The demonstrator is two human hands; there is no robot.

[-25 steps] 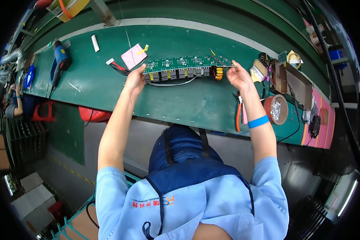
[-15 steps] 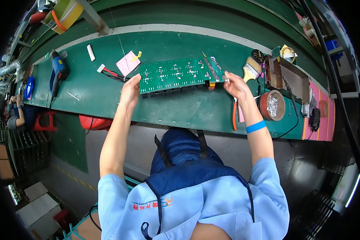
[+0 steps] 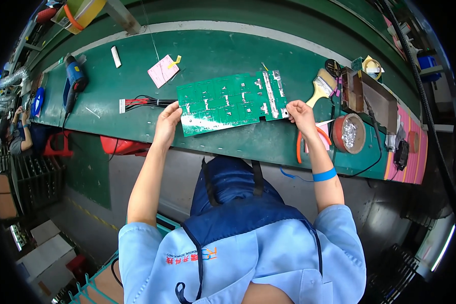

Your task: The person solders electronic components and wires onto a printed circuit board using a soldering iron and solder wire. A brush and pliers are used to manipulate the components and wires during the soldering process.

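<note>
Between my two hands is a large green circuit board, its soldered face toward me, with shiny solder patches along its right part. My left hand pinches the board's left edge. At the right edge, my right hand grips the lower corner between thumb and fingers. A bundle of black and red wires with a white connector sticks out beyond the board's left side. The board's underside is hidden. Orange-handled pliers lie under my right forearm, which wears a blue wrist strap.
A yellow-handled brush, a round pot of silvery scraps and an open box stand to the right. A soldering iron leans on the box. Far left lies a blue heat gun. A pink paper lies behind the board.
The board has tilted so its soldered face shows more fully, and its lower edge has come nearer to me. The wires at its left now show more. Both hands keep their hold.
</note>
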